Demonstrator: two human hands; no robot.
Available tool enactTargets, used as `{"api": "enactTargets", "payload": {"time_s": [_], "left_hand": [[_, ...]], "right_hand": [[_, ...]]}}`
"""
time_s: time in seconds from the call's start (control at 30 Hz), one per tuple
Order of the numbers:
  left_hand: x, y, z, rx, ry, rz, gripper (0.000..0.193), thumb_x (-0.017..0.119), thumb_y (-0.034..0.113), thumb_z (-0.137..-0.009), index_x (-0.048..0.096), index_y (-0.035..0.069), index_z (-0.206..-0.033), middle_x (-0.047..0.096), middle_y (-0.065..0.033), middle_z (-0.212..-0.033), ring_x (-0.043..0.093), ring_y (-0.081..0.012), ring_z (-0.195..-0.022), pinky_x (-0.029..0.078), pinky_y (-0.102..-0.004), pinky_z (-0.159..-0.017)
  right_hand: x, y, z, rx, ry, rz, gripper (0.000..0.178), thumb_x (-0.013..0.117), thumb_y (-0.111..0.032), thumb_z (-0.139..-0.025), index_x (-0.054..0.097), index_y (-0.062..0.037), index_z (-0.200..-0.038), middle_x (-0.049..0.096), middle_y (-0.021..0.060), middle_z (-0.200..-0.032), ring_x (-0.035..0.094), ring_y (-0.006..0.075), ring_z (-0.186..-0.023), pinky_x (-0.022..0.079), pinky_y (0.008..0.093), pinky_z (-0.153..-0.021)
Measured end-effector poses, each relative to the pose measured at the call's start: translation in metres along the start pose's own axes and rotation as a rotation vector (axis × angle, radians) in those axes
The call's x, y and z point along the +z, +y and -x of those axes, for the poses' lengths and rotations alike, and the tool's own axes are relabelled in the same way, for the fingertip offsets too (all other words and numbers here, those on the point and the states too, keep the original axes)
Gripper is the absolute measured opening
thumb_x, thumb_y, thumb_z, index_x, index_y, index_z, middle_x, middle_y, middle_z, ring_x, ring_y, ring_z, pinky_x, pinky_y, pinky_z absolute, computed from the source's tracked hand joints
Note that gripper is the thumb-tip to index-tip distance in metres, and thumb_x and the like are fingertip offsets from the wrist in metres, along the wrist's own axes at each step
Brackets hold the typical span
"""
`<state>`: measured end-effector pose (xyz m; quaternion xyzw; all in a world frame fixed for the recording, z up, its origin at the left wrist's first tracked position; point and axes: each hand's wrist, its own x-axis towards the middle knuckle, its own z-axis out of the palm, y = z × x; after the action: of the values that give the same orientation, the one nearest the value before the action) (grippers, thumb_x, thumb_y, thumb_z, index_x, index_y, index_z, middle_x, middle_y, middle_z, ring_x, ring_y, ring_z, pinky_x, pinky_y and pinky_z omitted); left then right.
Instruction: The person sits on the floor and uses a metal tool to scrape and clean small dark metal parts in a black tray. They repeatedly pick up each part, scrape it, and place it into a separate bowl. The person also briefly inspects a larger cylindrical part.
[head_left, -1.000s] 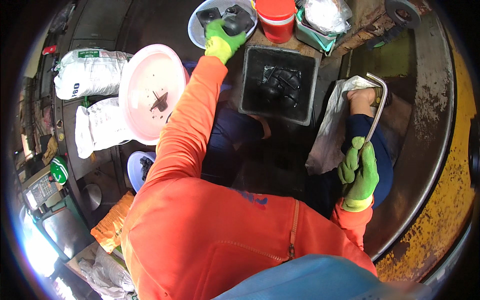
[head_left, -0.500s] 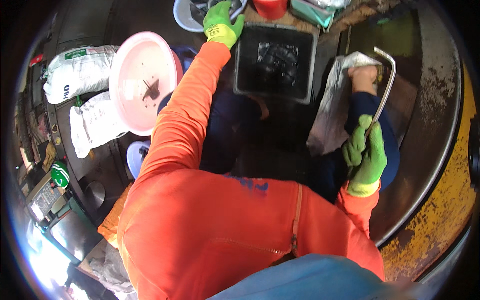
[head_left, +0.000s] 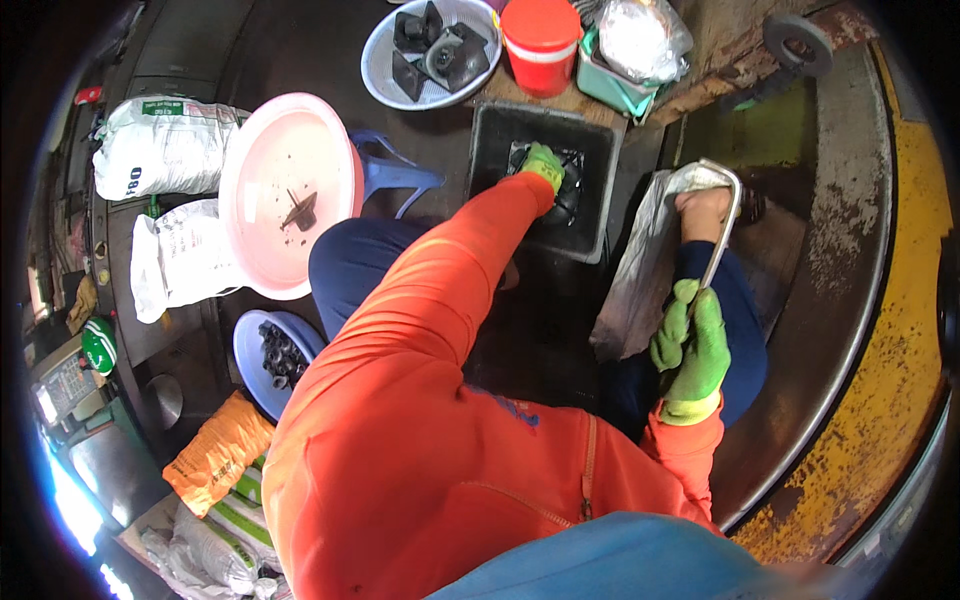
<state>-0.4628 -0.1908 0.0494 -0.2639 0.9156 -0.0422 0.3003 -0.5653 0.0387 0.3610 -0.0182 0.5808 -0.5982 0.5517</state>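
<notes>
Bent rod (head_left: 724,237) gripped by right hand (head_left: 696,355); left hand (head_left: 542,166) in black tub (head_left: 597,170), grip untellable; black parts (head_left: 466,62) already in 11-o'clock basket (head_left: 437,96), remainder unclear.

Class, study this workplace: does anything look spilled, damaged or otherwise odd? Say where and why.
Dark crumbs lie scattered around a brown piece in the pink basin, standing out against its pale inside. At far right, the yellow surface looks damaged, broken up by brown patches.
</notes>
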Motion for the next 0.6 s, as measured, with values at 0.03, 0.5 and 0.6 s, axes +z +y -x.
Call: {"api": "enactTargets", "payload": {"time_s": [0.03, 0.5, 0.6], "left_hand": [[-0.002, -0.001, -0.002, 0.033, 0.038, -0.004, 0.023, 0.053, 0.021, -0.085, 0.068, 0.018, -0.103, 0.064, -0.0001, -0.106, 0.057, -0.0223, -0.103, 0.041, -0.0390, -0.084], [-0.031, -0.078, 0.115, -0.156, 0.473, 1.600, 0.033, 0.054, 0.026, -0.087, 0.063, 0.004, -0.109, 0.059, -0.0138, -0.118, 0.057, -0.0278, -0.106, 0.052, -0.0378, -0.081], [-0.002, -0.092, 0.163, -0.121, 0.294, 2.194, 0.033, 0.053, 0.022, -0.089, 0.060, 0.001, -0.113, 0.059, -0.0116, -0.115, 0.058, -0.0205, -0.102, 0.054, -0.0350, -0.077]], "right_hand": [[0.000, 0.000, -0.001, 0.006, -0.019, 0.020, 0.030, 0.043, -0.036, -0.097, 0.054, -0.0086, -0.099, 0.040, -0.0045, -0.057, 0.030, 0.0069, -0.038, 0.024, 0.0213, -0.036], [0.008, 0.031, -0.012, -0.111, -0.099, 0.216, 0.029, 0.047, -0.030, -0.097, 0.056, -0.0054, -0.110, 0.040, -0.0057, -0.059, 0.030, 0.0030, -0.045, 0.022, 0.0186, -0.039], [0.010, 0.053, -0.023, -0.104, -0.242, 0.375, 0.030, 0.047, -0.029, -0.097, 0.056, -0.0055, -0.115, 0.040, -0.0061, -0.062, 0.032, 0.0025, -0.050, 0.023, 0.0184, -0.043]]}}
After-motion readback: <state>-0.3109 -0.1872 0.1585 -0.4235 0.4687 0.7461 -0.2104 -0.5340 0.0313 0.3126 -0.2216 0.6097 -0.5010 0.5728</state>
